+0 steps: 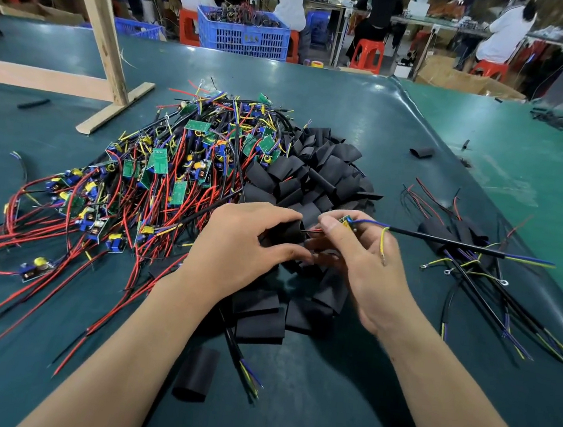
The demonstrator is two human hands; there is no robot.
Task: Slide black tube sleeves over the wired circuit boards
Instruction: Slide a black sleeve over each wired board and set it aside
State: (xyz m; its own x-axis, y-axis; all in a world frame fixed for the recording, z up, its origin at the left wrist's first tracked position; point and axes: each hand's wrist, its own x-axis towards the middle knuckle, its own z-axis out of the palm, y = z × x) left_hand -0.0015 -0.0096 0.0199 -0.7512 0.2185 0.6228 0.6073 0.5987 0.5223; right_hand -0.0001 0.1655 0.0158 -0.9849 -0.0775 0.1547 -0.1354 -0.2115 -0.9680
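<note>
Nearest the camera, one loose black sleeve (196, 373) lies alone on the green tabletop (341, 401), w/ a few flat sleeves just beyond it under the wrists.

Mid-scene, the step in hand: left hand (236, 243) has its grip curled round a black tube sleeve (285, 232), thumb under, fingers over. Right hand (365, 256) pinches a wired circuit board (346, 222) btwn thumb and forefinger, right at the sleeve's mouth. Red wire shows btwn board and sleeve; board looks not yet inside, so I'd judge this one is just being threaded. Its black cable (442, 241) trails off right.

Right of the hands: a small bunch of sleeved units (456, 235) w/ cables, prob the done stack, only a handful.

Beyond the hands: heap of empty sleeves (315, 171). Left of that, a big tangle of bare boards w/ red/black leads (160, 174), none sleeved as far as I can see.

So: early on. Few done, most left; plenty of sleeves in stock.

Far back: wooden frame (99, 23), blue crate (242, 34), people seated on red stools.
</note>
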